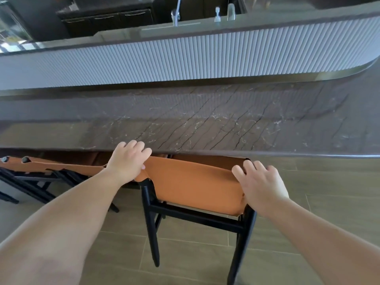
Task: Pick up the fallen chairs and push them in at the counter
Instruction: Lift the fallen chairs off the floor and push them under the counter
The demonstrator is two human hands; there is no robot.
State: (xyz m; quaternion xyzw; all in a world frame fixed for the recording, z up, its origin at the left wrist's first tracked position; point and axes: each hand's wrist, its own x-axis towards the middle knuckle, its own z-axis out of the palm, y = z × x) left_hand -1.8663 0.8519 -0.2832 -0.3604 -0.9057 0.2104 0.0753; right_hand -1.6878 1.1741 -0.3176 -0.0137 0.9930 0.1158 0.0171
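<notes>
An upright chair (191, 188) with an orange leather back and black frame stands in front of me, its seat tucked under the dark marble counter (205, 120). My left hand (127, 161) curls over the top left corner of the chair's back. My right hand (261, 186) lies on the top right corner, fingers spread and nearly straight over the edge. A second chair of the same kind (41, 171) stands upright to the left, also under the counter's edge.
Behind the counter rises a ribbed white panel (185, 58), and beyond it a sink with faucets (175, 16) and dark cabinets. Tan floor tiles (329, 192) lie to the right of the chair and below it.
</notes>
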